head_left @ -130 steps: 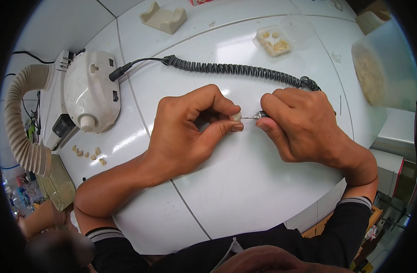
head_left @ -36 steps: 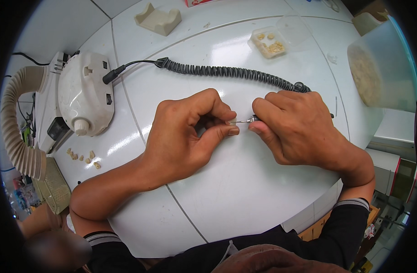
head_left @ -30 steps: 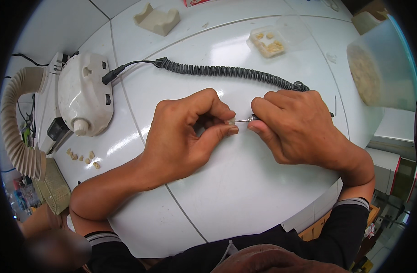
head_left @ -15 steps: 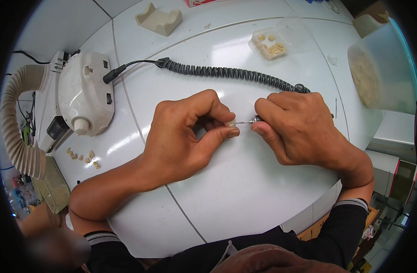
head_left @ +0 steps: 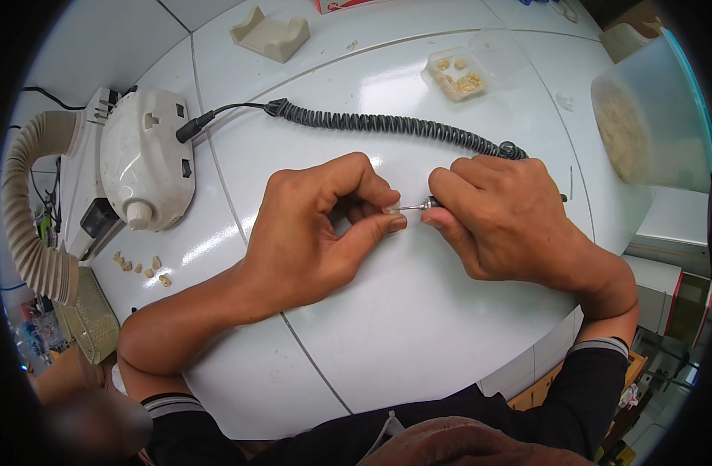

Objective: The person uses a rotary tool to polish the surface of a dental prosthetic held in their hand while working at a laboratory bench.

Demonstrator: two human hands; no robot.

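Between the thumb and forefinger of my left hand (head_left: 305, 237) is a small pale tooth-like piece (head_left: 393, 209), mostly covered by the fingertips. My right hand (head_left: 507, 221) is closed round a rotary handpiece (head_left: 429, 203). Its dark body is largely hidden under my fingers. A thin metal bit (head_left: 409, 207) sticks out from it to the left and meets the pale piece; whether it spins I cannot tell. Behind my hands, a black coiled cord (head_left: 387, 124) runs from the right hand's side to a white control unit (head_left: 146, 159).
Several pale small pieces (head_left: 149, 272) lie left of my left forearm. Farther off are a clear box (head_left: 458, 95) of such pieces and a beige cradle (head_left: 270, 37). A ribbed hose (head_left: 26, 210) curves at the left. A large translucent tub (head_left: 659, 116) stands at the right.
My right hand has shifted slightly left with the handpiece, so less of the bit shows between the hands. My left hand has hardly moved.
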